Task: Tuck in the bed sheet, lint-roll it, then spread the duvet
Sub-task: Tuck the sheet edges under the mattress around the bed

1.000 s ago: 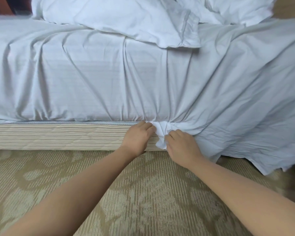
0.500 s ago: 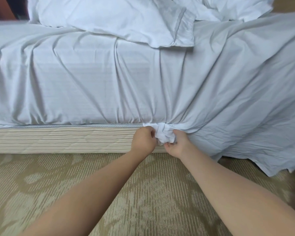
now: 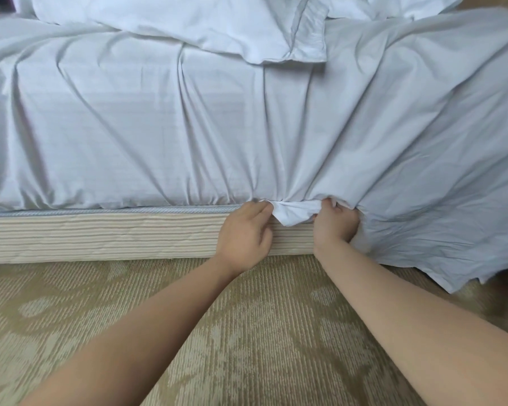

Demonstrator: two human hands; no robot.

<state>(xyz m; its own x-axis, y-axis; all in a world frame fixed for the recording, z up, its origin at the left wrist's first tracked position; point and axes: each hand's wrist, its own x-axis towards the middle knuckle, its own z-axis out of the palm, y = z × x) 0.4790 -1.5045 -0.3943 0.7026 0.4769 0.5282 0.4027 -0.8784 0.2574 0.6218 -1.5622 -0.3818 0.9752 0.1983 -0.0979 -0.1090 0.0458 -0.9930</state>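
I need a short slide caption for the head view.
Both hands, left and right, pinch the bed sheet at the mattress edge.

the floor is covered with a carpet (image 3: 247, 332) in olive and beige, with a pale leaf-like pattern and fine ribs. the bed base (image 3: 100, 235) stands on it, covered in beige striped cloth. the light is soft and even.

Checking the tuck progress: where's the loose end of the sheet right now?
The bunched sheet end sits low centre in the head view, at the mattress's bottom edge above the striped bed base, pinched between the left hand and right hand.
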